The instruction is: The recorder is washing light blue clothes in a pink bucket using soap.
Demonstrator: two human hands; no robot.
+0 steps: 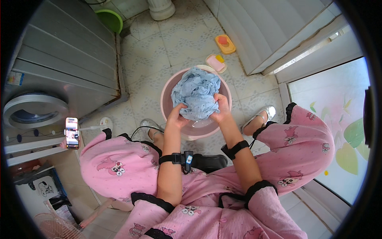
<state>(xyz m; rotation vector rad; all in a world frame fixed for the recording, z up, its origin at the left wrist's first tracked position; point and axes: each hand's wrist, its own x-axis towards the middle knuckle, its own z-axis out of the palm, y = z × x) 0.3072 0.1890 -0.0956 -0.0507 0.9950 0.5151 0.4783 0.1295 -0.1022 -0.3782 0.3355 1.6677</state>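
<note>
A wet light-blue cloth [195,91] is bunched up over a pink wash basin [166,95] on the tiled floor. My left hand [175,115] grips the cloth's lower left edge. My right hand [221,107] grips its lower right edge, thumb on top. Both hands hold the cloth just above the water in the basin. Black straps wrap both forearms, the left one carrying a small device [187,157]. I sit low with pink patterned sleeves and trousers, knees either side of the basin.
A grey washing machine [59,67] stands at the left with a phone [72,132] propped beside it. A green basin [110,19] sits behind it. Two soap dishes [225,44] [216,63] lie beyond the pink basin. A frosted glass door [334,115] is at the right.
</note>
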